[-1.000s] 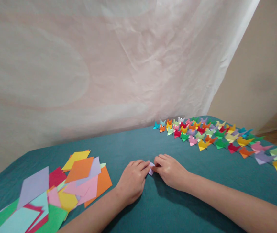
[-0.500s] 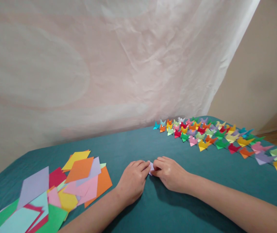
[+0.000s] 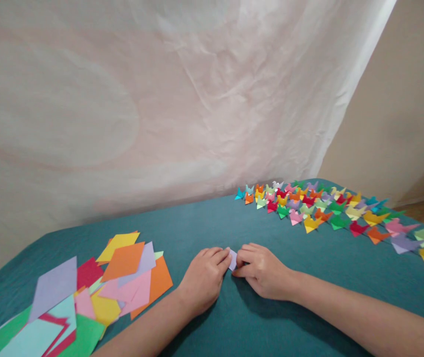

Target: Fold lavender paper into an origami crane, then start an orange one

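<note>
A small folded piece of lavender paper lies at the middle of the table, between my two hands. My left hand rests on the cloth with its fingers together, the fingertips pressing on the paper's left side. From the right, my right hand pinches the paper's other edge between thumb and curled fingers. Much of the paper is hidden under the fingers, so I cannot make out its full folded shape.
Loose coloured paper sheets lie in an overlapping pile on the left. Many small folded paper birds stand in rows at the back right. Dark green cloth covers the table, and a pale curtain hangs behind it.
My right hand's fingers have shifted slightly right and down, so more of the lavender paper shows between the hands. My left hand has stayed nearly in place.
</note>
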A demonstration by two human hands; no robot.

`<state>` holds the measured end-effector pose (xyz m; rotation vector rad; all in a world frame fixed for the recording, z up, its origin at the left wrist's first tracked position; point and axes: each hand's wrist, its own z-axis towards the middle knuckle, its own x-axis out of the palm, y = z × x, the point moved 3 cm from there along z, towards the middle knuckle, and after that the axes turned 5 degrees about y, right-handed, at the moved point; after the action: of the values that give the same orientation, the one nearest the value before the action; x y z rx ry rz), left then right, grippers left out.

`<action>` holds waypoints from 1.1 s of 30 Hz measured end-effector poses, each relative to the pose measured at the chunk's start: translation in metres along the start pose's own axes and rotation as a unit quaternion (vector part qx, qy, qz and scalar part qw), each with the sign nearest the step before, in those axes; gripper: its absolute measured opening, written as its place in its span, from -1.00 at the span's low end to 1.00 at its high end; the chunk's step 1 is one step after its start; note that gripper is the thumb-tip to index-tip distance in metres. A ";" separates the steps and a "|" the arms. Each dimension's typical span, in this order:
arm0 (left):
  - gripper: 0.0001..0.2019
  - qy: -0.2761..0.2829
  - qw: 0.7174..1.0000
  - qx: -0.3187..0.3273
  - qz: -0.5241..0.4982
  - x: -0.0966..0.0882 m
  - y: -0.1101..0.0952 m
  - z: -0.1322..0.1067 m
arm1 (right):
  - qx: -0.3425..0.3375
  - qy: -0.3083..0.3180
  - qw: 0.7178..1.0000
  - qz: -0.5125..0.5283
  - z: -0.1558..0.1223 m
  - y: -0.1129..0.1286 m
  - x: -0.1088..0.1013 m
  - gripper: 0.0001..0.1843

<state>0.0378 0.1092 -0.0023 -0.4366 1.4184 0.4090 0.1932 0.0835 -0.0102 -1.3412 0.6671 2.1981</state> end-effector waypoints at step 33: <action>-0.64 0.059 0.994 0.091 0.000 -0.020 0.004 -0.007 | 0.136 0.044 0.984 -0.105 0.002 -0.013 0.008 -0.75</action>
<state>0.0276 0.1088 0.0166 -0.3159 1.5566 0.2544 0.1964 0.0954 -0.0191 -1.3066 0.7880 1.8170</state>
